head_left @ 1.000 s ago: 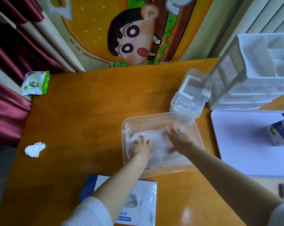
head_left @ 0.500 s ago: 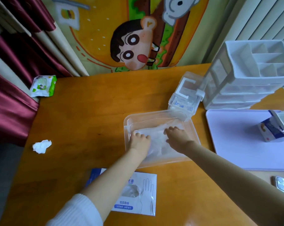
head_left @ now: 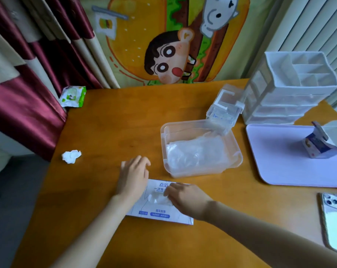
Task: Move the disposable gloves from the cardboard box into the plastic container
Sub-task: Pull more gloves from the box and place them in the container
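Your left grip (head_left: 134, 176) and right grip (head_left: 187, 198) are bare hands, uncovered from fingertips to wrist. Both forearms are bare too, as far as the lower edge of the view shows them; the right one looms wider, being nearer the camera.

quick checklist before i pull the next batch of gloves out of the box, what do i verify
1. Flat white-and-blue cardboard box steadied: ok, the left hand lies over its left end.
2. Access: ok, the right hand is at the box's opening, where clear film shows.
3. Grip on that film: cannot tell, the fingertips are blurred.
4. Clear plastic container uncovered: ok, no lid on it.
5. Room inside: ok, the glove pile sits below the rim.
6. Path from box to container: ok, only bare wooden table between them.
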The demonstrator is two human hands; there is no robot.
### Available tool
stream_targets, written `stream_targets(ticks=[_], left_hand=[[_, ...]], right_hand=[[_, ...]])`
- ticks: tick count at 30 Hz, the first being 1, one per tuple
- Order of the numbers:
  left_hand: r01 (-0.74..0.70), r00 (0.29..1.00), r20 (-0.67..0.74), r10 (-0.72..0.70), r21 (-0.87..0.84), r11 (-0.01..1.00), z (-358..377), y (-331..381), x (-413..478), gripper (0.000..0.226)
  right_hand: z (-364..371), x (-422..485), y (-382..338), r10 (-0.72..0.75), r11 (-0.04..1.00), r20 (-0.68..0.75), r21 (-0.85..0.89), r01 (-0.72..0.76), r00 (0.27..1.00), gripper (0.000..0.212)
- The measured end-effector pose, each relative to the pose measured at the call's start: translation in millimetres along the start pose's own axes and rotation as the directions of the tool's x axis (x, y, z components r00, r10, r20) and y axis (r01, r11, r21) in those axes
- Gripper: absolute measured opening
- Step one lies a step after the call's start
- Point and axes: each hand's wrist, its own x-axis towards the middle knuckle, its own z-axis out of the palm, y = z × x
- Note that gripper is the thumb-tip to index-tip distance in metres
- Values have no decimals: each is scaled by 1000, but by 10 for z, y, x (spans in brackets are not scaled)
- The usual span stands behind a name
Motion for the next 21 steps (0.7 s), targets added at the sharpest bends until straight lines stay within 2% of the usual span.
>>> stream_targets(ticks=[3,5,7,9,14,16,19,21], left_hand=[[14,947,319,-38,77,997,118,-79,-278,29],[6,863,503,-47,85,996,191,-114,-437,47],[48,798,597,-81,70,996,252,-137,-548,64],[71,789,605,-107,83,994,296,-147,-629,72],[92,826,546,-140,115,989,358,-111,-743,72],[112,829,538,-153,108,988,371,-108,-765,73],[130,836,525,-158,89,987,377,-117,-770,74],[136,839,520,-160,84,987,382,-132,-755,74]], right_hand=[[223,61,-104,193,970,223,-190,-151,956,30],[247,134,-178,263,943,257,-272,-192,930,34],[284,192,-213,282,935,264,-289,-204,922,42],[313,247,-235,290,925,271,-324,-197,918,40],[321,329,-286,311,885,283,-434,-168,907,26],[326,319,-256,315,890,295,-422,-173,902,24],[239,271,-295,232,920,269,-374,-121,935,14],[197,210,-299,233,909,185,-390,-146,955,27]])
